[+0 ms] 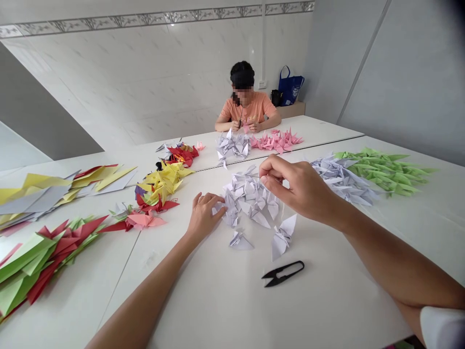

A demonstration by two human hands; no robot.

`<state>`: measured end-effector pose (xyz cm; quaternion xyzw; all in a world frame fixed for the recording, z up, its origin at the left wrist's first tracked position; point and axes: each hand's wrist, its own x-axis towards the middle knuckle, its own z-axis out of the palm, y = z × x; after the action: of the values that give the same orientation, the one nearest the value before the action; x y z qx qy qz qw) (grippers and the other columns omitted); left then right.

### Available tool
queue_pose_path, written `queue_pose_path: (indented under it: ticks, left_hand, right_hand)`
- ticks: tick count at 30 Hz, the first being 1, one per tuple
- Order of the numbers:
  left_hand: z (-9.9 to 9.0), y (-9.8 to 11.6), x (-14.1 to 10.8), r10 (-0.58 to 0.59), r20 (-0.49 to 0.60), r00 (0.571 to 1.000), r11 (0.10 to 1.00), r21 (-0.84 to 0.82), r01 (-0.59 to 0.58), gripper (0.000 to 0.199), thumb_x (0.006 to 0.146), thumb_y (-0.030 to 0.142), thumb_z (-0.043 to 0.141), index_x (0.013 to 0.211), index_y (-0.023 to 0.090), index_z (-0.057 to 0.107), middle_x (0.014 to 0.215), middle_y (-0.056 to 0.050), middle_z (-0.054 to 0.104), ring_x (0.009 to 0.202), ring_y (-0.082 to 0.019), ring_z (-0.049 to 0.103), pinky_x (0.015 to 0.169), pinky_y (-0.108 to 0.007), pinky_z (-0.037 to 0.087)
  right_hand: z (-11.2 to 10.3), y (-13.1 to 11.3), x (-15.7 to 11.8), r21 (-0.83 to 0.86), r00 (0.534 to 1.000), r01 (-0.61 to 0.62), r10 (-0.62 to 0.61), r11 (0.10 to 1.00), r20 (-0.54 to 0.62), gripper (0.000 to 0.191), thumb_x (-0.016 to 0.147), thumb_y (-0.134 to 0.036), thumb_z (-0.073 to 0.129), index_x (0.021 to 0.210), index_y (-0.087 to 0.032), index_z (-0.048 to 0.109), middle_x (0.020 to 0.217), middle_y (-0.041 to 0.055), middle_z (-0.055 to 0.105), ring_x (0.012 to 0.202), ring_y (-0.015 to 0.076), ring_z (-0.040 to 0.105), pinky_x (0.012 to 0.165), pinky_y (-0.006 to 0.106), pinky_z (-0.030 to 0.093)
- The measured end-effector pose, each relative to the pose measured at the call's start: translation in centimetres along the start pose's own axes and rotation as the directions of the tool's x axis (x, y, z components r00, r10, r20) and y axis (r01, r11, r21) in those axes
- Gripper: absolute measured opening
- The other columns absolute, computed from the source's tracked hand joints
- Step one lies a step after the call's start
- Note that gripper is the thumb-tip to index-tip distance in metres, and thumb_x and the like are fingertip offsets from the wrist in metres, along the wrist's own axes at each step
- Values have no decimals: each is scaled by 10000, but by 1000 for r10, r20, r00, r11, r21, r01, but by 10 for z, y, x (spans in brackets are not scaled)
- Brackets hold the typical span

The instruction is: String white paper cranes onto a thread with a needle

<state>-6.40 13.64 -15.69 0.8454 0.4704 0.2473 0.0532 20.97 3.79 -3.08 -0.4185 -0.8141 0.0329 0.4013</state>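
A pile of white folded paper cranes (250, 194) lies on the white table in front of me. At its left edge, my left hand (205, 213) has thumb and fingers closed on a white paper crane (229, 213). My right hand (296, 186) is raised over the pile's right side, thumb and forefinger pinched. Something thin seems to be between those fingertips, too fine to make out. Nearer me, two loose white cranes (282, 237) lie apart from the pile. Black thread snips (282, 274) rest on the table below them.
To the right are white cranes (337, 179) and green cranes (388, 169). Yellow cranes (163, 182), red and green folded paper (54, 252) and loose sheets (47, 194) lie left. Across the table, a person (250, 106) handles pink paper beside pink cranes (278, 141).
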Motion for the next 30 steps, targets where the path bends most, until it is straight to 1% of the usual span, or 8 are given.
queue_pose_path:
  ticks: [3, 5, 11, 14, 17, 21, 26, 30]
  left_hand:
    - [5, 5, -2, -3, -35, 999, 999, -42, 2, 299, 908, 350, 598, 1195, 267, 574, 1262, -96, 636, 1196, -278, 581, 1213, -541, 254]
    - [8, 8, -3, -3, -49, 999, 997, -77, 0, 321, 884, 323, 617, 1193, 261, 555, 1331, -109, 604, 1280, -289, 531, 1209, -526, 273]
    - [13, 13, -6, -64, -39, 997, 973, -224, 54, 41, 815, 232, 627, 854, 240, 636, 1262, -88, 633, 1218, -292, 574, 1242, -547, 170]
    - [7, 14, -3, -184, -70, 980, 924, -351, 149, 74, 788, 271, 645, 756, 219, 602, 1222, -86, 623, 1181, -289, 552, 1166, -525, 298]
    - [-2, 15, 1, -334, -67, 940, 813, -526, 251, 216, 843, 387, 601, 735, 210, 539, 926, -47, 597, 935, -215, 567, 923, -401, 470]
    - [-13, 22, 5, -413, 25, 910, 590, -754, 288, 330, 884, 506, 549, 752, 211, 484, 676, 43, 443, 616, -114, 460, 655, -267, 441]
    - [-27, 44, 6, -422, 106, 901, 369, -887, 277, 375, 826, 525, 661, 755, 191, 507, 691, 32, 548, 526, -67, 425, 600, -245, 428]
    - [-40, 69, 0, -418, 88, 904, 313, -920, 235, 332, 829, 474, 708, 813, 175, 565, 702, 18, 631, 538, -69, 486, 581, -229, 405]
  right_hand:
    - [1, 0, 0, 4, 1000, -6, 6, 1000, 7, 82, 993, -214, 489, 911, -209, 497, 614, -66, 479, 528, 94, 412, 560, 237, 312]
    - [1, 0, 0, 10, 1000, -11, 11, 1000, 15, 80, 992, -217, 491, 913, -208, 494, 618, -67, 486, 531, 92, 417, 564, 236, 314]
    - [1, 0, 0, 11, 1000, -13, 13, 1000, 20, 77, 988, -204, 491, 910, -207, 492, 595, -78, 459, 512, 88, 394, 551, 233, 305]
    - [0, 0, 0, 12, 1000, -11, 11, 1000, 16, 84, 984, -203, 494, 900, -208, 493, 585, -79, 451, 503, 89, 390, 541, 233, 297]
    - [0, 0, 0, 11, 1000, -13, 13, 1000, 10, 91, 987, -211, 493, 896, -209, 493, 589, -77, 455, 502, 90, 390, 538, 235, 295]
    - [2, 2, 2, 21, 1000, -10, 10, 1000, 1, 109, 969, -186, 512, 865, -208, 485, 653, -54, 518, 564, 98, 456, 579, 239, 328]
    - [10, -1, 2, 22, 998, 44, -43, 999, -38, 168, 919, -136, 545, 779, -197, 476, 689, -38, 500, 613, 96, 450, 600, 235, 334]
    - [18, -4, -1, 109, 999, 13, -19, 994, 51, 138, 917, -133, 546, 802, -195, 503, 640, -65, 463, 559, 75, 413, 568, 215, 333]
